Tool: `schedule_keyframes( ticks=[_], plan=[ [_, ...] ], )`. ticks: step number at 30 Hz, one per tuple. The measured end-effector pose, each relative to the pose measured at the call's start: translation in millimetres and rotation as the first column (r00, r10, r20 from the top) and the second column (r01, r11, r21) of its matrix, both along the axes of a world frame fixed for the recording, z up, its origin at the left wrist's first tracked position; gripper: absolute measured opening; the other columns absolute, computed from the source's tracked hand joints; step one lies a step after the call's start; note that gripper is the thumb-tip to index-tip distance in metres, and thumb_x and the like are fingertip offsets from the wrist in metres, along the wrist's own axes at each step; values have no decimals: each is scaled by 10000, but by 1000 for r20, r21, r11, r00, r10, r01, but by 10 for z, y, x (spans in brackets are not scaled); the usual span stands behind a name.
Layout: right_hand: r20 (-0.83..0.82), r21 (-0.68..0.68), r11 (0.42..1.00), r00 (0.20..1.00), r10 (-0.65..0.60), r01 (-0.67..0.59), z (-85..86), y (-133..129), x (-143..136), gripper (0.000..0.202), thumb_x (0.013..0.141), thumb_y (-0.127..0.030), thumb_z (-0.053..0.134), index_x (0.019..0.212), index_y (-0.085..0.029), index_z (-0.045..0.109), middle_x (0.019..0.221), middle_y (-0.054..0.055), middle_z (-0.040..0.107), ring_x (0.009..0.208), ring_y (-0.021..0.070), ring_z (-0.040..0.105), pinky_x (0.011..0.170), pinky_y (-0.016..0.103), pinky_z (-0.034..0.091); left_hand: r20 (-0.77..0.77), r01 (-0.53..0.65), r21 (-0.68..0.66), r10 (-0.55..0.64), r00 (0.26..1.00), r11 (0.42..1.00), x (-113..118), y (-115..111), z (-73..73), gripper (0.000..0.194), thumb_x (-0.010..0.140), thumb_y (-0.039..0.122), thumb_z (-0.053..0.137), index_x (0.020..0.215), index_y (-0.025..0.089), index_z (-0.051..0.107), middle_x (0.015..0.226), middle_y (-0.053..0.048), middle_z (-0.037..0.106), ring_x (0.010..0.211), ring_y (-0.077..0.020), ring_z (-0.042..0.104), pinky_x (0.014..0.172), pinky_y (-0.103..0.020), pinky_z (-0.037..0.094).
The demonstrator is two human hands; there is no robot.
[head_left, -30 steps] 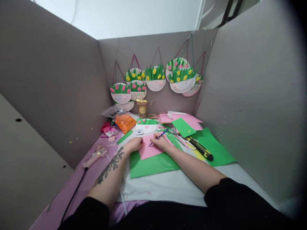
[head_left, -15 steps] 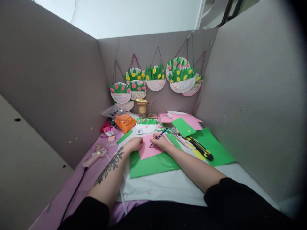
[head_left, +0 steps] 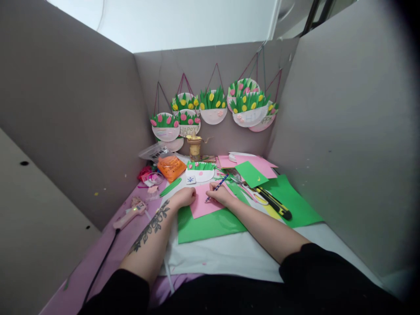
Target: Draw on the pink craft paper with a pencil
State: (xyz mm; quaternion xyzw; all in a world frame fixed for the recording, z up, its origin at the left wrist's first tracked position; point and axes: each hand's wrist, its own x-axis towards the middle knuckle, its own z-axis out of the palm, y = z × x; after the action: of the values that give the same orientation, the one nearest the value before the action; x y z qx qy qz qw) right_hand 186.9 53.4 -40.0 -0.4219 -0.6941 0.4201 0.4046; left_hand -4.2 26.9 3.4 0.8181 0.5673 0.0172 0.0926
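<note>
Presently, right hand (head_left: 219,194) gripping the blue pencil (head_left: 221,182) near its lower part, the tip down at the pink sheet (head_left: 205,205), left hand (head_left: 186,197) curled closed on the left edge of this sheet, green paper (head_left: 210,228) lying under it, scissors (head_left: 254,192) to the right.

pencil (head_left: 221,182): 1 | pink sheets (head_left: 203,210): at least 3 | green sheets (head_left: 297,203): 3 | hanging plate baskets (head_left: 213,115): 8 | plate basket on bench (head_left: 208,176): 1 | glue gun (head_left: 129,217): 1 | utility knife (head_left: 277,206): 1 | orange packet (head_left: 171,168): 1
</note>
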Motion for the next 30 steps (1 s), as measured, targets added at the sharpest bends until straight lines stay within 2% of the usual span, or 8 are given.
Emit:
schedule_keyframes(
  ticks=[5,11,18,23,30],
  plan=[
    [-17,18,1000,1000,-14,14,-16,12,8,182,575,-185,519,519,-204,348,399,-85,375,409,84,365,417,199,259,6,4,8,-4,1000,1000,-9,10,-19,226,779,254,456,909,173,623,928,-74,675,816,-180,604,700,-250,436],
    [-19,30,999,1000,-24,25,-12,13,9,168,578,-182,515,524,-202,357,405,-83,382,417,83,375,422,196,266,-5,9,12,-9,1000,1000,-5,-1,-4,227,771,250,452,902,176,622,913,-72,673,794,-181,602,675,-252,431],
    [-48,-43,999,999,-5,2,31,-48,-11,172,584,-212,519,549,-209,352,420,-85,393,410,90,396,415,198,282,0,9,12,-9,1000,1000,0,-4,4,220,776,240,457,903,171,623,919,-73,676,804,-180,604,680,-249,429],
    [-1,32,999,1000,-18,18,-2,-8,3,161,562,-193,506,527,-203,349,436,-77,382,447,88,374,444,200,269,-3,16,17,-16,1000,1000,-10,19,-26,218,775,234,453,898,174,623,917,-72,675,801,-180,606,677,-250,431],
    [-42,88,993,997,-71,75,7,-5,7,167,539,-181,478,502,-201,317,447,-72,331,460,85,330,446,209,241,1,22,26,-22,1000,999,-31,46,-70,198,767,237,460,874,178,615,897,-69,674,788,-184,610,664,-253,427]
  ],
)
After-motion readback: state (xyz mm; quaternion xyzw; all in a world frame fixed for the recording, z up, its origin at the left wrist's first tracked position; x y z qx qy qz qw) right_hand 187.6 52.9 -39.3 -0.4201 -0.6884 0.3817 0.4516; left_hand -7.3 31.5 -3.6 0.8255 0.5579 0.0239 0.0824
